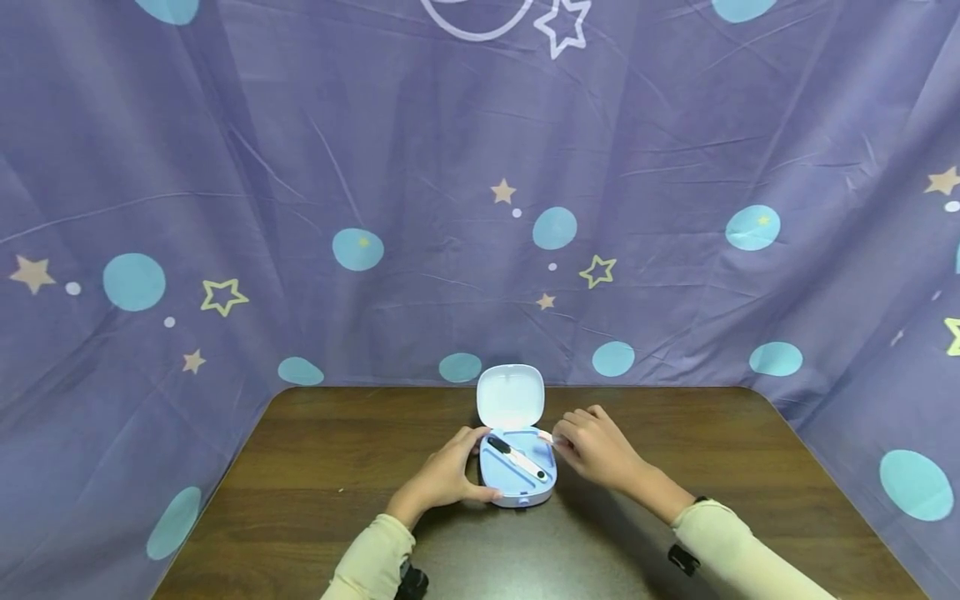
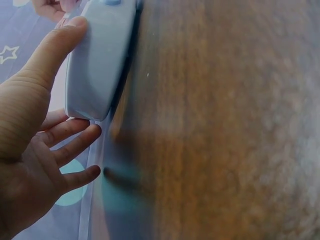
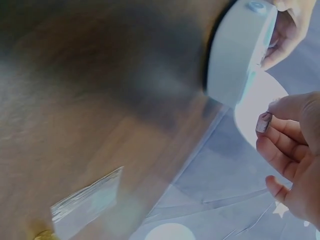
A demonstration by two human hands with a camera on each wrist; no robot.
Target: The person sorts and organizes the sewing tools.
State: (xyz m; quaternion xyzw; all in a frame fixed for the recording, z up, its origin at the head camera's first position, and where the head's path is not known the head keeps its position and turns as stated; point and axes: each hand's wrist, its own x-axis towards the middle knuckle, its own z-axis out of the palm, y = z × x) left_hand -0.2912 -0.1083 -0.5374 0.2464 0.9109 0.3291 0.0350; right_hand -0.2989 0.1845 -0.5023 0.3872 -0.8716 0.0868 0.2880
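A small light-blue hinged case (image 1: 517, 501) stands on the table with its white lid (image 1: 511, 397) raised at the back. Lying diagonally in it is a slim white tool with a black end (image 1: 517, 457). My left hand (image 1: 444, 473) holds the case from the left, the thumb at its front corner and the fingers by its rear side; the left wrist view shows the thumb on the case wall (image 2: 97, 65). At the right rear rim, my right hand (image 1: 594, 443) pinches a small whitish piece (image 1: 546, 437). Its silvery end (image 3: 263, 122) shows between thumb and fingers; its kind is unclear.
A brown wooden table (image 1: 337, 467) carries the case near its back edge. Behind it hangs a purple curtain (image 1: 420, 167) with stars and dots. The right wrist view shows a clear, silvery flat thing (image 3: 89, 204) and part of a gold-coloured thing (image 3: 44, 235).
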